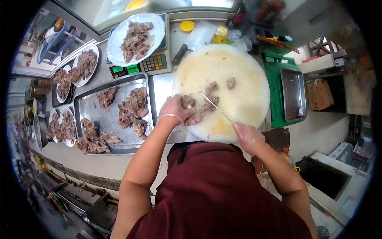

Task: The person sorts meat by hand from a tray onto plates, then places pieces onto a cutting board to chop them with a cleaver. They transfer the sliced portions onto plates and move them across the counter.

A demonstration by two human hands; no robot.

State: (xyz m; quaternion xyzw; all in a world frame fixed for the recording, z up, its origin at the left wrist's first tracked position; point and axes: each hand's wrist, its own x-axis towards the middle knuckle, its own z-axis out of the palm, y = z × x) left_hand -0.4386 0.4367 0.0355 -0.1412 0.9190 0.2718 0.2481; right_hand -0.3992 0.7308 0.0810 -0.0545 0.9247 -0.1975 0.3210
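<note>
My left hand [175, 109], in a clear plastic glove, grips a piece of brownish cooked meat [195, 116] at the left side of a round, pale chopping board [248, 85]. My right hand [249, 138], also gloved, is closed around the handle of a knife [217, 107]. The blade points up and left, its tip among the meat to the right of my left hand. A small loose chunk of meat [231, 83] lies apart on the board. My left fingertips are partly hidden by the meat.
Left of the board is a metal tray [149, 85] with several meat pieces. Behind it, a plate of meat [115, 38] rests on a digital scale [159, 63]. More meat-filled plates [95, 51] stand far left. A cleaver [181, 54] touches the board's back edge; a green bin [274, 99] is right.
</note>
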